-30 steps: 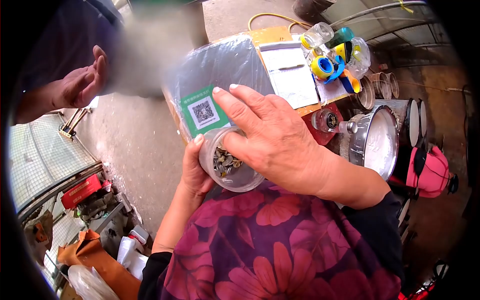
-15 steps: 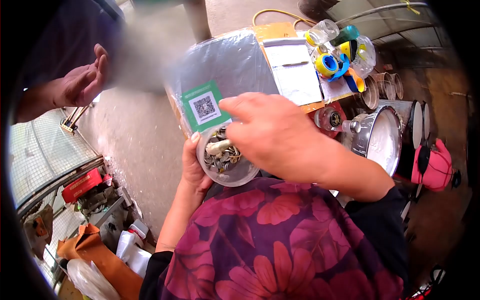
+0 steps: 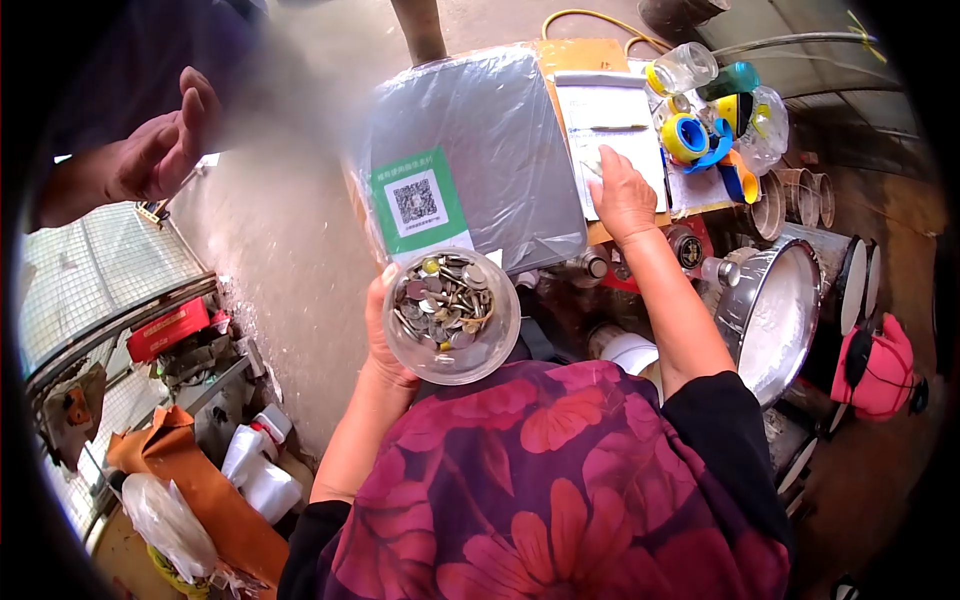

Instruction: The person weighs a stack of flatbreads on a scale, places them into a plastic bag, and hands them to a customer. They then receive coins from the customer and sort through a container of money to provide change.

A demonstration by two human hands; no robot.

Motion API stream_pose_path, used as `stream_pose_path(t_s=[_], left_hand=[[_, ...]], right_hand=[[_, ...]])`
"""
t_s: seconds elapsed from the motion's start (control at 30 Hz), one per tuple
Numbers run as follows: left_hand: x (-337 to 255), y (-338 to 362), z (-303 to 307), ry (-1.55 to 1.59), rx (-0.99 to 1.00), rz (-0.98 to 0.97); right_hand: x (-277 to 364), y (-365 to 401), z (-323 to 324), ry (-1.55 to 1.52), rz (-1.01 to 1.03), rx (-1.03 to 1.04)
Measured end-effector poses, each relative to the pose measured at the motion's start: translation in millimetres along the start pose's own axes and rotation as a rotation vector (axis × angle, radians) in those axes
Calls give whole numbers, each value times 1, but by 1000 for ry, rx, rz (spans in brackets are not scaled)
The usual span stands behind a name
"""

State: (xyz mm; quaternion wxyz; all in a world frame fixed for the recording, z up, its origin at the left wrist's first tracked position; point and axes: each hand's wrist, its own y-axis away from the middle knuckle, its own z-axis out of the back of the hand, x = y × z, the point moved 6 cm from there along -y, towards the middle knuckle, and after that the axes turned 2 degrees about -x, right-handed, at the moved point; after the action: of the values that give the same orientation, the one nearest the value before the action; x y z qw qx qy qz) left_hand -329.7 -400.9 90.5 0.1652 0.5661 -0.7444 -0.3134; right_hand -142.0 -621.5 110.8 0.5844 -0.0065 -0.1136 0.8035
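coin jar (image 3: 452, 318): lidless, full, held just off the table's (image 3: 580, 50) near edge, below the scale (image 3: 490, 130).
left hand (image 3: 383, 345): fingers wrapped round the coin jar wall.
right hand (image 3: 622, 192): palm down on notepad (image 3: 612, 110), right of scale; fingers bent, I can't tell if they pinch anything.
handling: I'd keep the coin jar level so coins (image 3: 442, 305) don't spill.
writing: green QR card (image 3: 413, 203) on scale; characters too small to read.

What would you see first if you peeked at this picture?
Probably the clear jar of coins, right in the middle, held by the person's left hand. Just above it, a green QR-code sign stands out on a plastic-wrapped grey slab. To the right, the right hand rests on a white sheet beside bright tape rolls.
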Motion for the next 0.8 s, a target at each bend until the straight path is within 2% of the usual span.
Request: stream_pose_path(t_s=[0.03, 0.13, 0.2, 0.27, 0.33, 0.4, 0.43, 0.5, 0.57, 0.6, 0.67, 0.7, 0.73, 0.77, 0.8], left_hand=[[3, -6, 10, -25, -6, -4], [7, -9, 12, -77, 8, -22], [2, 10, -36, -35, 52, -50], [0, 14, -47, -92, 45, -93], [1, 14, -54, -121, 64, -118], [0, 18, -56, -119, 92, -132], [-1, 19, -55, -96, 122, -119], [-4, 23, -47, -130, 136, -98], [-7, 29, -38, -246, 191, -93], [-5, 42, -59, -189, 283, -69], [-15, 83, -48, -106, -107, -185], [-14, 81, -75, -23, 193, -154], [-12, 84, -100, 47, 489, -90], [-12, 86, -102, 70, 482, -110], [-12, 78, -81, 46, 312, -109]], right_hand=[[0, 2, 1, 2, 8, -46], [14, -1, 49, -727, -75, -93], [41, 1, 107, -1011, -134, 61], [85, 6, 176, -834, 226, 101], [124, 21, 203, -776, 591, 210], [145, 35, 209, -599, 772, 461], [145, 36, 216, -577, 754, 424], [123, 25, 228, -781, 567, 291], [94, 21, 215, -1009, 159, 284], [79, 22, 210, -1139, -43, 242], [93, 40, 205, -989, 3, 324], [109, 52, 204, -1008, 42, 544], [123, 61, 196, -1092, 110, 593], [137, 70, 189, -1177, 175, 648], [145, 77, 180, -1263, 154, 726]])
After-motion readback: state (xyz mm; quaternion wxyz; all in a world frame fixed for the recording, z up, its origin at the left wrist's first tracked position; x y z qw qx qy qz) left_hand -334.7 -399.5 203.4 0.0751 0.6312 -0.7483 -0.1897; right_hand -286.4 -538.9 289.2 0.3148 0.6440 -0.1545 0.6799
